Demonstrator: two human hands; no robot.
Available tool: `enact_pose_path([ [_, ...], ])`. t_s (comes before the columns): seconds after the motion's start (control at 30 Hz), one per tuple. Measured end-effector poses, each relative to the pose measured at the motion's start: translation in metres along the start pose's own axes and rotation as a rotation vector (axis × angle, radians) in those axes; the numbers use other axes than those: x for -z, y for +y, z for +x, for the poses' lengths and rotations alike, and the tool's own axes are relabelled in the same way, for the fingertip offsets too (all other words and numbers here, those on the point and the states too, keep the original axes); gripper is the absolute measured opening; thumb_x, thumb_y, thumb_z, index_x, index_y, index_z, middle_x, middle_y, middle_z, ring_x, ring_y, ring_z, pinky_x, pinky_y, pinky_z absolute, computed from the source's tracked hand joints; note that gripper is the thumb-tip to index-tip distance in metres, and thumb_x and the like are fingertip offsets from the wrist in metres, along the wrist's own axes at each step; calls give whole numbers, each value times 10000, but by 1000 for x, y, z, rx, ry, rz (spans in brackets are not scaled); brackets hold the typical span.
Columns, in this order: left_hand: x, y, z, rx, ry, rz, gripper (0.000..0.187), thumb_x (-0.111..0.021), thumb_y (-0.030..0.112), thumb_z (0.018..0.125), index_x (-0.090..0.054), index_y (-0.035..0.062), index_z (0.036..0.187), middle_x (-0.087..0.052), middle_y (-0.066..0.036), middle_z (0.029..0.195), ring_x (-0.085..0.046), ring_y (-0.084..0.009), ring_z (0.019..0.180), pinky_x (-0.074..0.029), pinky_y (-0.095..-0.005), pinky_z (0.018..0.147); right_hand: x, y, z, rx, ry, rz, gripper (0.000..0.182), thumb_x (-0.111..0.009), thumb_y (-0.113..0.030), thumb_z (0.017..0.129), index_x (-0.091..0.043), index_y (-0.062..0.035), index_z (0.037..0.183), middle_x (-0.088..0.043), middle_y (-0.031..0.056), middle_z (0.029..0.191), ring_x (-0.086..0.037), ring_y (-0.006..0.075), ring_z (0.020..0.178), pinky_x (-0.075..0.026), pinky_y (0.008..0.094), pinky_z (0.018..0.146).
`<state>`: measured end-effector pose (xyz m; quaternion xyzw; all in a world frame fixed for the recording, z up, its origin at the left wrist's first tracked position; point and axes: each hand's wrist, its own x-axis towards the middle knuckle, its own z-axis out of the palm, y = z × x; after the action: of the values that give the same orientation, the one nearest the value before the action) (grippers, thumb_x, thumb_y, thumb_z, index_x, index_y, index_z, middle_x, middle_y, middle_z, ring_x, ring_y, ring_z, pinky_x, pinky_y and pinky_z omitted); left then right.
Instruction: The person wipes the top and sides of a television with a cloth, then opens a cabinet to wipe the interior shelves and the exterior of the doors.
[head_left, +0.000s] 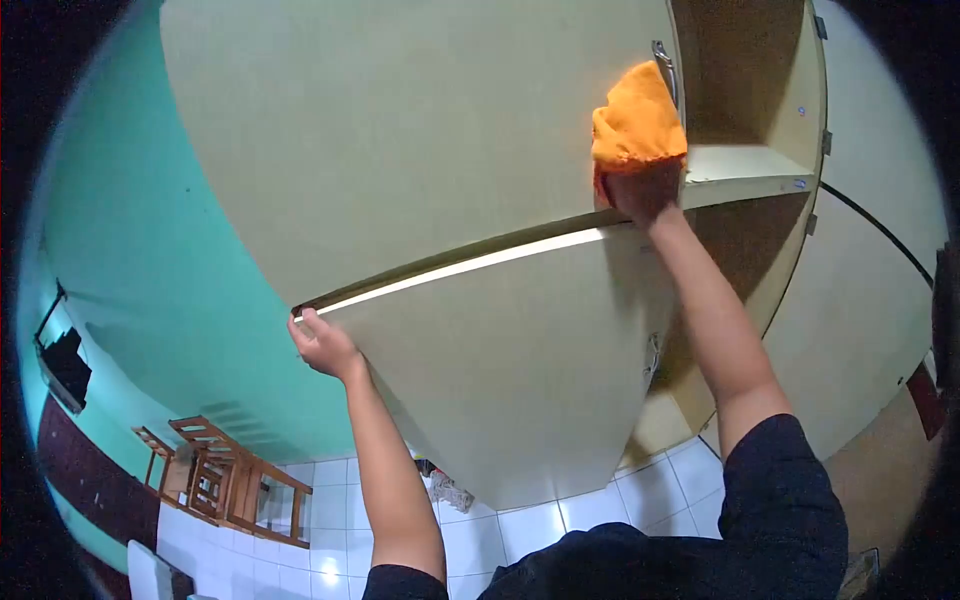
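An orange cloth point(640, 120) is in my right hand point(645, 190), bunched against the lower part of the upper cabinet door point(430, 120). It sits close beside that door's metal handle point(666, 75), and it hides most of my fingers. My left hand point(325, 345) grips the top outer corner of the lower cabinet door point(500, 370), its fingers curled over the edge. Both doors stand swung out from the cabinet, with a narrow gap between them. A second handle point(652, 355) is on the lower door.
Open cabinet shelves point(745, 160) show at the right, beside another pale door panel point(850, 290). A green wall point(190, 290) rises on the left. Wooden chairs point(240, 480) stand on the white tiled floor point(530, 525). A greyish cloth-like item point(452, 492) lies below the lower door.
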<state>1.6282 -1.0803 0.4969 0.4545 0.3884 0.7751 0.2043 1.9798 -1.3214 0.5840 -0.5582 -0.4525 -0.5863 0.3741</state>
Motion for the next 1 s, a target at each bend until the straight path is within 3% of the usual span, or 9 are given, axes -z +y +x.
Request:
enact_pose_path([
  [0.17,-7,6,-16,-30,14,-29,427,-500,320,896,-550,-19,1149,-652,-160,1000,-601,-288,914,-439,-367,827,17,-32,7,-486,-310,275,161,-490,-226,856,-594,-116,911,-622,95,904,-602,284,858,-471,424,763],
  [0.23,-9,5,-19,-13,15,38,438,-507,329,890,-551,-26,1142,-654,-154,975,-601,-287,904,-441,-364,817,0,-33,3,-45,48,-49,165,-476,-222,856,-591,-119,912,-623,85,873,-609,290,812,-473,429,743],
  [0.53,-1,2,-6,-15,-11,10,365,-526,318,879,-580,19,1081,-658,-126,890,-600,-293,797,-449,-378,744,-55,-211,38,250,-189,-295,716,-427,-508,854,-325,-65,1407,-275,207,1459,-320,351,1330,-211,408,1131],
  [0.6,1,3,-5,16,-14,2,376,-529,346,874,-581,28,1067,-652,-132,880,-598,-286,798,-449,-382,744,-63,-245,38,89,-190,502,725,-535,-398,820,-301,-52,1412,-236,196,1479,-264,367,1351,-231,413,1121],
  [0.67,0,-9,-1,13,-86,-233,386,-541,355,871,-585,21,1062,-653,-127,864,-607,-265,794,-468,-384,745,-92,-277,32,106,-165,711,702,-574,-213,789,-298,-28,1407,-204,175,1498,-232,354,1367,-192,399,1131],
  [0.73,-13,-35,2,-364,-19,-260,396,-544,355,882,-589,-4,1043,-655,-137,934,-605,-254,842,-472,-372,792,-89,-304,38,309,-185,281,653,-540,-205,787,-348,-22,1383,-257,151,1485,-278,324,1356,-221,415,1117],
  [0.77,2,-4,-4,-83,-125,-209,426,-545,349,893,-587,-45,1052,-639,-163,1047,-592,-264,945,-453,-364,861,-91,-318,43,436,-163,169,637,-536,-251,776,-397,-34,1359,-301,141,1468,-294,312,1354,-235,432,1104],
  [0.83,-22,-67,10,-89,-34,-322,457,-541,362,895,-587,-56,1075,-617,-188,1119,-579,-302,1002,-441,-380,880,-97,-328,45,495,-61,326,581,-510,-288,800,-446,-38,1321,-340,137,1448,-285,296,1362,-242,444,1094],
  [1.0,1,-24,3,-152,-120,50,404,-541,345,867,-615,4,1069,-637,-180,1061,-595,-344,966,-454,-419,832,-90,-300,46,539,-58,225,538,-497,-252,817,-451,-122,1337,-364,58,1448,-312,238,1356,-252,440,1093],
])
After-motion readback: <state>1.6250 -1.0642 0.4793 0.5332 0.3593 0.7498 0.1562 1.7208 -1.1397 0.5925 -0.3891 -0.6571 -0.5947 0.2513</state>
